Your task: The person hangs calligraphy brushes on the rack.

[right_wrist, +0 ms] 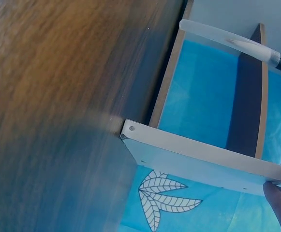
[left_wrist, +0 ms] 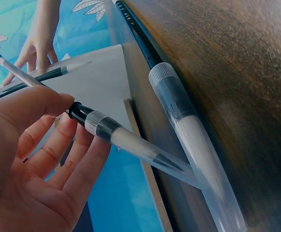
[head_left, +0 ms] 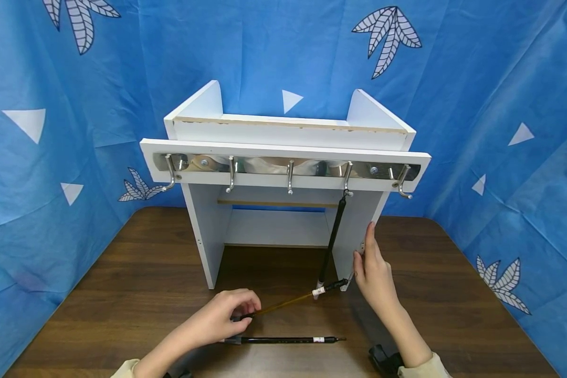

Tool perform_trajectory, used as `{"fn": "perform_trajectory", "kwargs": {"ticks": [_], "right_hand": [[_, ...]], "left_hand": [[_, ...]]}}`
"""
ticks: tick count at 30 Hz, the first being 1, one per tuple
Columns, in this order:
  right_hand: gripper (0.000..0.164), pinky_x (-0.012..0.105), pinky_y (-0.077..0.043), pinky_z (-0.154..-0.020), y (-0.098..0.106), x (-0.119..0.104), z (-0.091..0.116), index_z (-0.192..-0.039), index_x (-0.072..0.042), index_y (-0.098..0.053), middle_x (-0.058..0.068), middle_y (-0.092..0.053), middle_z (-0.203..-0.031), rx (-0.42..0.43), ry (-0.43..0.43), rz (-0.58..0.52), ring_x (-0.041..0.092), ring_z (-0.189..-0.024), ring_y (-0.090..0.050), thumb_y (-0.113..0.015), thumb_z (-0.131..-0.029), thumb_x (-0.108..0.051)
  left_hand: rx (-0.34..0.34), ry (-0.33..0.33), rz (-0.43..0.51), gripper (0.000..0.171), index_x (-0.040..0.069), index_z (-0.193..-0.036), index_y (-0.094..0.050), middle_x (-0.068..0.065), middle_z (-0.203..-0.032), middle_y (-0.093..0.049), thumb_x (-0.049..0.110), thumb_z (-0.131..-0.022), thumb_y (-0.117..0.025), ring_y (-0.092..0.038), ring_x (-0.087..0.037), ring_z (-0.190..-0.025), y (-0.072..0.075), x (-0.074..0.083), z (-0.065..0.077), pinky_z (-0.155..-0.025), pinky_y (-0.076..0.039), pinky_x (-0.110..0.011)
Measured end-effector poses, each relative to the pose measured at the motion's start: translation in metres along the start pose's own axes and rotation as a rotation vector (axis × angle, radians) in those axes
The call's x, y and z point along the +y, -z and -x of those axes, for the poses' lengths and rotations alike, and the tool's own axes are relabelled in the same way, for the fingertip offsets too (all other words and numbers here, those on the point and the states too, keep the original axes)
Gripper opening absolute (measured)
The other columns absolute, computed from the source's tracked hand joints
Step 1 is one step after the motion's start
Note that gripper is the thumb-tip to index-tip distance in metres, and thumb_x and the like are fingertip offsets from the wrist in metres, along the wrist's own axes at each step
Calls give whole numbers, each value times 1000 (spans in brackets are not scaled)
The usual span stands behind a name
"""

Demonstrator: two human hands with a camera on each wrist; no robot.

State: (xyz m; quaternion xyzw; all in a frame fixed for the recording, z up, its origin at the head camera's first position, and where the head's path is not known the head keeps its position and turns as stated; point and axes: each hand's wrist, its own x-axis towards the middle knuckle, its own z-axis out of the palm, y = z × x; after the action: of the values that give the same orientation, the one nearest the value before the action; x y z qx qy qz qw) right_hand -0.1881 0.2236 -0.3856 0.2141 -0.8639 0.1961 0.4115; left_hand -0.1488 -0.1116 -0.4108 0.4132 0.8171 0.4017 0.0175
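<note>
My left hand [head_left: 229,314] pinches a calligraphy brush [head_left: 285,303] with a thin brown handle near its black collar, just above the table. In the left wrist view, a clear cap [left_wrist: 145,151] covers the brush's bristles. Below it a thicker black brush [head_left: 283,340], also capped, lies on the table. Another dark brush [head_left: 333,236] hangs by its loop from a hook of the white shelf [head_left: 288,137], its capped tip downward. My right hand [head_left: 375,275] touches the shelf's right side panel with extended fingers; the right wrist view shows its thumb [right_wrist: 280,205] at the panel edge.
Several metal hooks [head_left: 290,176] stick out from the front rail of the shelf. Brown wooden table [head_left: 123,294] surrounds the shelf's legs. A blue patterned cloth [head_left: 283,42] hangs behind and at both sides.
</note>
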Motion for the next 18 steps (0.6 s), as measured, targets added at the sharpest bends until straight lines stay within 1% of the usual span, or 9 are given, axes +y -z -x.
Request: {"fn": "perform_trajectory", "kwargs": {"ticks": [5, 8, 13, 16, 18], "right_hand": [[89, 34, -45, -42, 0, 0, 0, -142, -5, -3, 29, -41, -125, 3, -2, -1, 16, -46, -45, -59, -75, 11], [89, 33, -45, -42, 1, 0, 0, -142, -5, -3, 29, -40, -126, -1, -5, -1, 16, -46, -45, -59, -75, 10], [89, 32, -44, -41, 0, -1, 0, -142, -5, -3, 29, -40, -127, 3, 0, 4, 15, -45, -44, -59, -75, 11], [88, 32, -44, -41, 0, -1, 0, -142, -5, -3, 29, -40, -126, 5, 1, 7, 15, -46, -44, -59, -76, 11], [89, 32, -44, -41, 1, -1, 0, -142, -5, -2, 29, -40, -125, 4, -1, 5, 15, -46, -43, -59, -76, 11]], "left_hand": [[5, 19, 45, 26, 16, -95, -54, 0, -85, -57, -2, -78, -62, -52, -2, -74, 0, 1, -1, -59, -49, -21], [16, 33, 76, 26, 16, -95, -54, -2, -85, -57, -3, -78, -62, -52, -3, -75, 0, 1, -1, -61, -50, -21], [52, 36, 126, 27, 14, -95, -54, -2, -87, -56, -4, -77, -62, -54, -6, -76, 0, 0, 0, -63, -50, -21], [77, 46, 137, 27, 13, -96, -54, -1, -87, -55, -4, -77, -62, -54, -6, -77, 0, 0, 0, -63, -50, -20], [92, 51, 140, 26, 12, -96, -54, -3, -88, -56, -5, -77, -62, -54, -7, -77, 1, 1, -1, -63, -50, -21]]}}
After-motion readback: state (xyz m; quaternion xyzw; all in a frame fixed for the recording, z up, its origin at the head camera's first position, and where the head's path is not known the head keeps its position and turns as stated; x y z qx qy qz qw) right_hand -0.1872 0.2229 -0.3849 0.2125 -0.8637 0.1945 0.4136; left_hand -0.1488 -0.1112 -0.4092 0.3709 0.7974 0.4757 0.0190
